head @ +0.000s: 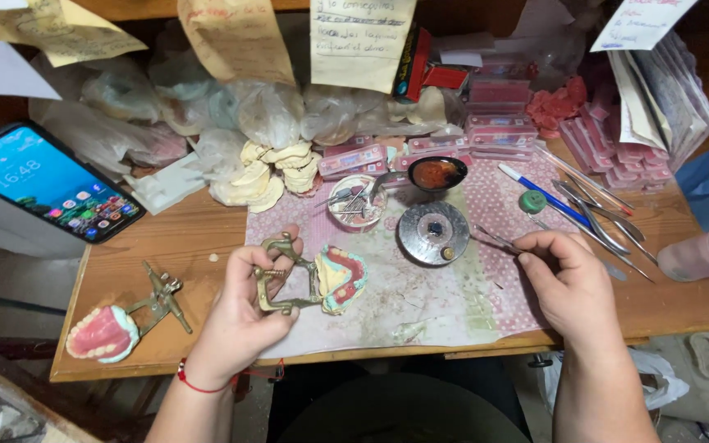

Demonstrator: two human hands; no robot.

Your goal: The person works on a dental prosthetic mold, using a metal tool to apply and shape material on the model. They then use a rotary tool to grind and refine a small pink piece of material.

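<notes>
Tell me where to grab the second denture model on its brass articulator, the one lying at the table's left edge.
Grip the brass articulator frame, not the pink wax teeth. The frame's bars jut up and to the right of the model, bare and rigid, so come from the right side, probably with the left hand, once it sets down the articulator it holds now. The model's rim nears the table edge.

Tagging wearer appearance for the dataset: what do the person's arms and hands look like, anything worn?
Both forearms are bare, no sleeves and no gloves. The left hand has a thin red string bracelet at the wrist, a loose end trailing. The right hand wears nothing visible: no ring, watch or band.
</notes>
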